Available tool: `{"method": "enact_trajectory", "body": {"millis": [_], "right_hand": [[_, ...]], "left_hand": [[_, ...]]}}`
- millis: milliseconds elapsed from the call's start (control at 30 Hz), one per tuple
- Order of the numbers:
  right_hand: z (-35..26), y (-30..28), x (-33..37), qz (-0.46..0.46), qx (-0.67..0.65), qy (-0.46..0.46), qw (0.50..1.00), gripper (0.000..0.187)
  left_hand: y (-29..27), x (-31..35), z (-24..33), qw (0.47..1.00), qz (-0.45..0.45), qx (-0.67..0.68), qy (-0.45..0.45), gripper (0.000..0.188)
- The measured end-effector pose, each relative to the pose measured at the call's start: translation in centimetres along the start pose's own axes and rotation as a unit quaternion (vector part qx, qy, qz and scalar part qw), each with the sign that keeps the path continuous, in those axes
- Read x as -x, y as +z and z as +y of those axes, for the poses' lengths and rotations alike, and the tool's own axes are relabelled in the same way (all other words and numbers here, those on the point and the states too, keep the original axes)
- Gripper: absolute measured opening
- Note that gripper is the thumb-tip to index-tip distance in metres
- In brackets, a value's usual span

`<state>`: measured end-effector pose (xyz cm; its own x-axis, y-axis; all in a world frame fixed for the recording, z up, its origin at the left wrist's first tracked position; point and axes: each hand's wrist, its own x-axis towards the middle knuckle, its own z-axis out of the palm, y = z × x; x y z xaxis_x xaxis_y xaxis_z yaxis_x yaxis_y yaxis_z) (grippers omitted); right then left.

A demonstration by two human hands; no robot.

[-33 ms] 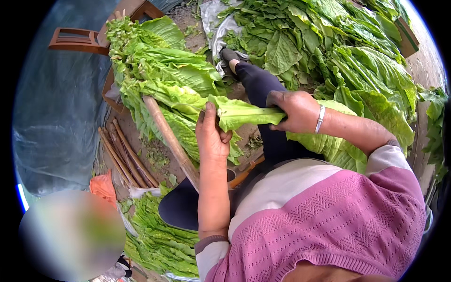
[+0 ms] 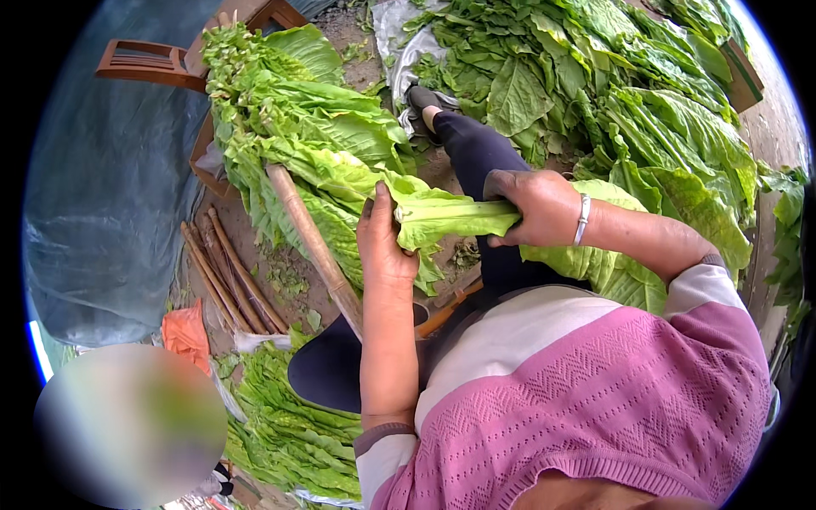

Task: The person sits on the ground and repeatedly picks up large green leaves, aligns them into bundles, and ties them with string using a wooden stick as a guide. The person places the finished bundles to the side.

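Between my two hands stretches a broad light-green tobacco leaf [image 2: 450, 218], its thick pale midrib showing. My left hand [image 2: 387, 238] is closed at the leaf's butt end, thumb up and fingers curled. My right hand [image 2: 534, 206] wraps round the leaf further along, and more leaf blade [image 2: 586, 255] hangs below that wrist. Just left of my left hand, a wooden pole [image 2: 310, 234] slants up from my lap. Beyond it, a thick row of green leaves [image 2: 314, 127] hangs along the pole, whose far part they hide.
A big heap of leaves [image 2: 586, 85] lies at the far right, another pile [image 2: 293, 425] at the near left. Several loose sticks [image 2: 234, 272] rest on the ground beside an orange cloth [image 2: 185, 336]. A wooden chair [image 2: 153, 64] and dark plastic sheeting [image 2: 102, 212] are at left.
The whole view has shifted slightly. My hands keep their hold on the tobacco leaf, and its butt end has turned a little between them.
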<state>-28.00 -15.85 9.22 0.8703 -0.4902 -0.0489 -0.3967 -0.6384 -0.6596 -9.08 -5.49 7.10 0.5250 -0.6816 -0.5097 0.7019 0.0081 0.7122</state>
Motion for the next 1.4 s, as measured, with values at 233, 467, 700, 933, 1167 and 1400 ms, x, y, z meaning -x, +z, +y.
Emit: {"method": "enact_trajectory", "body": {"millis": [233, 467, 700, 933, 1167, 1400], "right_hand": [[-0.4, -4.5, -3.0, -0.075, -0.118, -0.033, 0.990, 0.024], [-2.0, -1.1, -7.3, -0.128, 0.020, -0.017, 0.991, 0.042], [-3.9, 4.2, -5.9, -0.302, -0.209, 0.087, 0.926, 0.035], [-5.0, 1.8, -4.6, -0.256, -0.149, 0.003, 0.955, 0.069], [-4.2, 0.1, -7.4, -0.208, 0.086, -0.023, 0.974, 0.045], [-3.7, 13.8, -24.1, -0.402, 0.196, -0.107, 0.888, 0.053]], "left_hand": [[-4.1, 2.5, 1.3, 0.988, -0.141, 0.004, 0.067, 0.025], [-4.7, 4.2, 2.4, 0.976, -0.168, -0.019, 0.141, 0.052], [-7.9, 4.9, 2.9, 0.984, -0.133, 0.000, 0.118, 0.044], [-7.2, 4.2, 3.8, 0.979, -0.133, 0.002, 0.153, 0.039], [-10.3, 3.8, 7.2, 0.937, -0.097, -0.186, 0.280, 0.058], [-27.9, -1.9, 11.5, 0.565, 0.286, -0.703, 0.323, 0.030]]}}
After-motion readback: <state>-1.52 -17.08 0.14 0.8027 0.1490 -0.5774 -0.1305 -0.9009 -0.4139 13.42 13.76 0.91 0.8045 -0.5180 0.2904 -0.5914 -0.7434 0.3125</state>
